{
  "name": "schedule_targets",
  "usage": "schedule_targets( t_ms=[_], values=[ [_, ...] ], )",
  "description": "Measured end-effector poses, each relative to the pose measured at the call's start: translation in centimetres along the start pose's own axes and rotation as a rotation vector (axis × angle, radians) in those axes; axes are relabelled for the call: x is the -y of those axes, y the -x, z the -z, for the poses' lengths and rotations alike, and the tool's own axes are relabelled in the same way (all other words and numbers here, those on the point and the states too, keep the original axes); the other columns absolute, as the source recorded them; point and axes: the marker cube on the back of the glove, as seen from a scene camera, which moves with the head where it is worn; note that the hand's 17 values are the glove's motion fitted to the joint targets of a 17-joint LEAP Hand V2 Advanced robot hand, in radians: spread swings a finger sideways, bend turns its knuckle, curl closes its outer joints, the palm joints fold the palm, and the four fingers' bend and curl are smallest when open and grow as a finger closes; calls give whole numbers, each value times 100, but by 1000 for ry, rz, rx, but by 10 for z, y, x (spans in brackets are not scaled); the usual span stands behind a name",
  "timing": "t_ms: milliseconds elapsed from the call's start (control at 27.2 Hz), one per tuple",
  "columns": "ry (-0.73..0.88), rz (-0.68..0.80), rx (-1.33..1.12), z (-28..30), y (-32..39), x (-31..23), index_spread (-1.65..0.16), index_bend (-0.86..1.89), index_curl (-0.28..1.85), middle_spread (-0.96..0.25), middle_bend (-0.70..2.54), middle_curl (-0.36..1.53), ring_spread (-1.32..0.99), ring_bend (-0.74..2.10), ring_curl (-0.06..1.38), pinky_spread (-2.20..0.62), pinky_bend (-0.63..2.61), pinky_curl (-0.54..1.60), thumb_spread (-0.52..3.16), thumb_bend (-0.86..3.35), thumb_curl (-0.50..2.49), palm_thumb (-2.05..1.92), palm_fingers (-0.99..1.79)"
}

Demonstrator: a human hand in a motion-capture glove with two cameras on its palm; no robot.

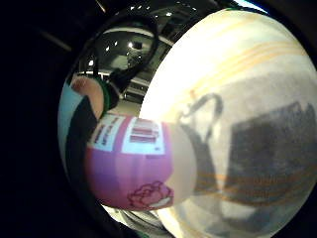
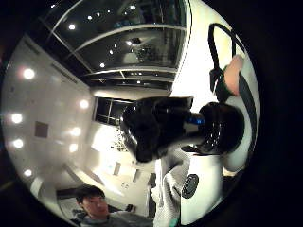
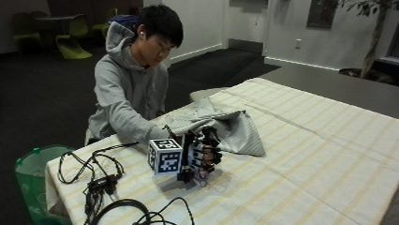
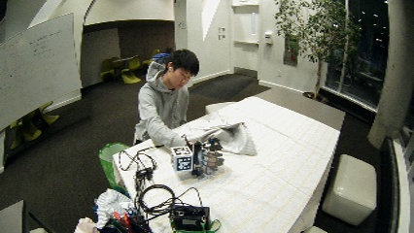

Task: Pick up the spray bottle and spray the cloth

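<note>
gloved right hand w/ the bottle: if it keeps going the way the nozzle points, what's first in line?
Probably the grey cloth. The right hand holds the spray bottle on the striped tablecloth, black spray head up, and the cloth lies just beyond it. Depth is unclear; the nozzle's exact aim can't be confirmed.

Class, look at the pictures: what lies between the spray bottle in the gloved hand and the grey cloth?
Only bare striped tablecloth; the outside view shows spray bottle in right hand beside cloth.
</note>
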Motion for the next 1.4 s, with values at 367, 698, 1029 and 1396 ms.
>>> schedule_targets(
  t_ms=[367, 698, 1029, 1396],
  values=[
    [291, 181, -412, -31, 29, 16, -18, 31, 45, -10, 37, 46, -15, 48, 40, -11, 27, 35, 41, -3, 58, 102, 141],
    [570, 354, -752, -51, 96, -28, -13, 37, 49, -8, 45, 49, -14, 54, 44, -16, 33, 39, 23, -3, 62, 101, 141],
    [631, 548, -1036, -38, 201, -71, -12, 41, 51, -7, 48, 51, -13, 59, 46, -17, 35, 40, 14, -3, 65, 100, 139],
    [634, 701, -1246, -35, 210, -114, -11, 43, 52, -7, 51, 51, -13, 60, 47, -17, 37, 42, 9, -3, 68, 99, 138]
  ],
)
